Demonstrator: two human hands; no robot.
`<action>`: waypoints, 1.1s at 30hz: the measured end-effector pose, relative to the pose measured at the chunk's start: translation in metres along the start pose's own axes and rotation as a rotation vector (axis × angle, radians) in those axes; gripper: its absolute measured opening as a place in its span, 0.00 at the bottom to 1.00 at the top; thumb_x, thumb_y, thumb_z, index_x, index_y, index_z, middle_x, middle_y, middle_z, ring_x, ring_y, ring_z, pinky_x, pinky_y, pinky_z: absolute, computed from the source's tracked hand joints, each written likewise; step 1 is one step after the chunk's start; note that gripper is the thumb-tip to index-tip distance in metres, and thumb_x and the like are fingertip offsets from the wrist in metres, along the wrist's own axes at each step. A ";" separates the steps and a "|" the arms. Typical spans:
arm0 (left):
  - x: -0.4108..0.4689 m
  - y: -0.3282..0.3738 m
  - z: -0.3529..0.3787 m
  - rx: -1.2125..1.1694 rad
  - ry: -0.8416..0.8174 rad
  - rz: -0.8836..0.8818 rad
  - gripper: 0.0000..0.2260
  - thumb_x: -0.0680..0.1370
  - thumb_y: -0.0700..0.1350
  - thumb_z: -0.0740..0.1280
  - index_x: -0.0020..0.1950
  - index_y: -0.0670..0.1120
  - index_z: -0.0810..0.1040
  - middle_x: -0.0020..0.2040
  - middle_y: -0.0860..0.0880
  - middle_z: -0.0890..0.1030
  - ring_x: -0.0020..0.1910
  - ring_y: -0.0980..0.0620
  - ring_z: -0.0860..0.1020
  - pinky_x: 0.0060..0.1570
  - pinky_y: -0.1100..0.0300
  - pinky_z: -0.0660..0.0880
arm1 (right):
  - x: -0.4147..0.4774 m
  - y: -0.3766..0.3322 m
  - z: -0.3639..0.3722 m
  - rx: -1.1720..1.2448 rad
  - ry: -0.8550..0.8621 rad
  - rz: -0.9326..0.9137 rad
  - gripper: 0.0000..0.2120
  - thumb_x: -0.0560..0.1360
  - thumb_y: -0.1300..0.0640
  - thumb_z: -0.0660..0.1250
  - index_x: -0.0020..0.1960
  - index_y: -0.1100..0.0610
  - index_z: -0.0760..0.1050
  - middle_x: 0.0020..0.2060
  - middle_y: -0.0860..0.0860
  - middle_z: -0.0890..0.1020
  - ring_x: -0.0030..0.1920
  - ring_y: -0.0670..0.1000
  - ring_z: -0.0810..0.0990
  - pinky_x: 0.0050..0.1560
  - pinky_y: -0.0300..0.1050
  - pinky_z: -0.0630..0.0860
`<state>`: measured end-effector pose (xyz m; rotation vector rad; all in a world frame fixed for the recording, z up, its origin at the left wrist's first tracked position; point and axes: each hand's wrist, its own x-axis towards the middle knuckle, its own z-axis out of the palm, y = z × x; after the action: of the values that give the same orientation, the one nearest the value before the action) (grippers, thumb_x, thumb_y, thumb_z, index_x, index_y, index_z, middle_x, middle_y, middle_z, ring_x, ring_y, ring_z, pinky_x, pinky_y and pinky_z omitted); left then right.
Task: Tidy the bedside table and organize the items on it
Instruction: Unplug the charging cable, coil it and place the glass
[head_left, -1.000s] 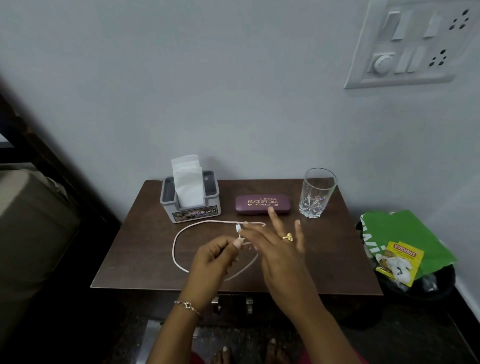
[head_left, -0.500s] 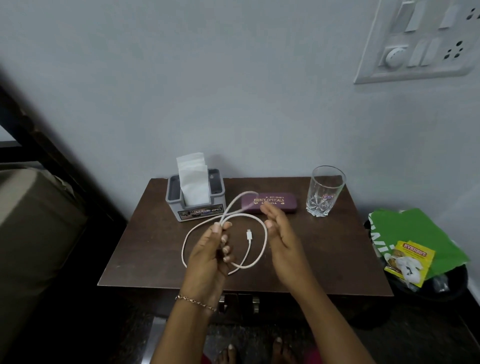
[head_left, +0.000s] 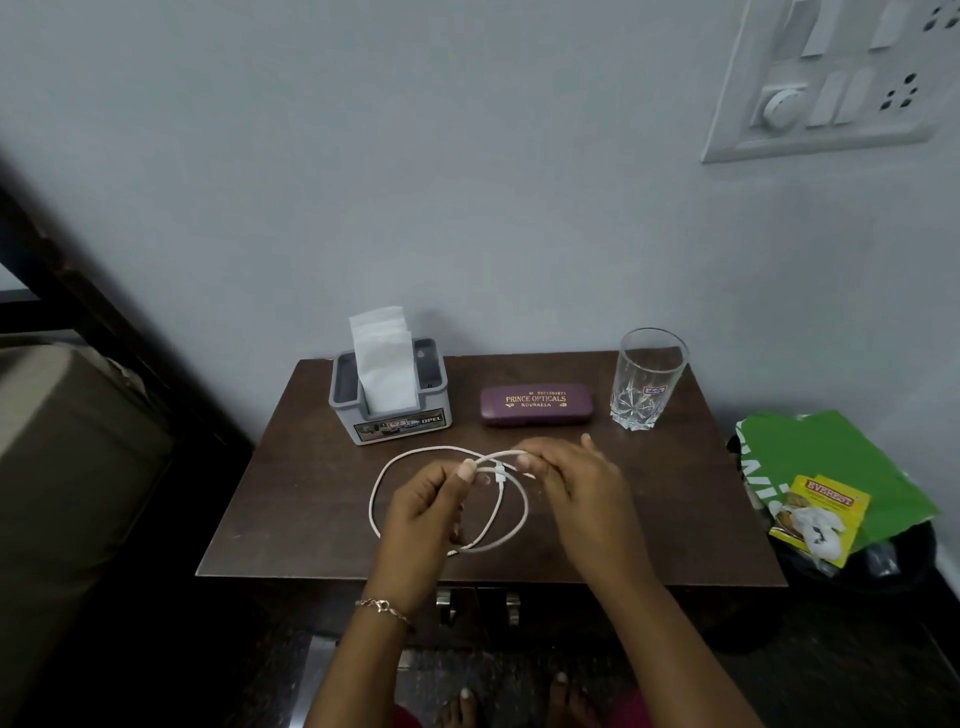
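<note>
White charging cable: coiled in two loose overlapping loops, raised at its near-centre crossing and trailing onto the front half of the counter.

Left hand: thumb and curled fingers pinch the cable where the loops cross, beside a small white connector; a thin bracelet sits on the wrist.

Right hand: fingers curled round the same bundle just to the right of the left hand's pinch, little finger lifted off it.

Counter: dark brown wood, set against the wall. Back row, left to right:
- grey tissue holder, a white tissue standing upright in it;
- purple spectacle case, lying flat, just beyond the right hand;
- clear glass, upright near the back right corner.

Edges and room: bare wood lies left of the loops up to the left edge, and right of the right hand up to the right edge. The lowest loop lies close to the front edge. A bed flanks the left side; a black bin holding a green bag and a yellow packet stands beside the right edge.
</note>
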<state>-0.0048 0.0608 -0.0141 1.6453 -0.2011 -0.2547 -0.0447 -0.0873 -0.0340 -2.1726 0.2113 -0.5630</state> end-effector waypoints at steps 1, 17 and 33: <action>0.000 0.001 0.002 -0.082 0.018 -0.043 0.11 0.77 0.46 0.62 0.39 0.46 0.80 0.26 0.56 0.69 0.25 0.58 0.64 0.27 0.63 0.69 | 0.000 0.000 0.000 0.099 -0.025 0.044 0.08 0.77 0.51 0.63 0.50 0.49 0.81 0.45 0.42 0.84 0.47 0.40 0.80 0.64 0.41 0.67; 0.003 -0.006 0.034 -0.825 0.271 -0.304 0.08 0.80 0.46 0.58 0.44 0.47 0.75 0.33 0.53 0.78 0.37 0.54 0.77 0.47 0.54 0.73 | -0.006 -0.034 0.012 0.947 -0.101 0.484 0.06 0.78 0.58 0.61 0.48 0.57 0.76 0.43 0.55 0.86 0.43 0.49 0.83 0.42 0.38 0.78; 0.005 -0.013 0.031 -0.503 0.383 -0.405 0.03 0.78 0.40 0.63 0.45 0.44 0.75 0.27 0.51 0.77 0.21 0.62 0.73 0.22 0.70 0.70 | -0.007 -0.037 0.001 0.884 -0.210 0.366 0.09 0.73 0.59 0.69 0.52 0.56 0.80 0.45 0.55 0.86 0.47 0.51 0.84 0.50 0.39 0.77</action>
<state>-0.0092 0.0315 -0.0300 1.1887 0.4602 -0.2633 -0.0521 -0.0612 -0.0079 -1.2747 0.1907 -0.1541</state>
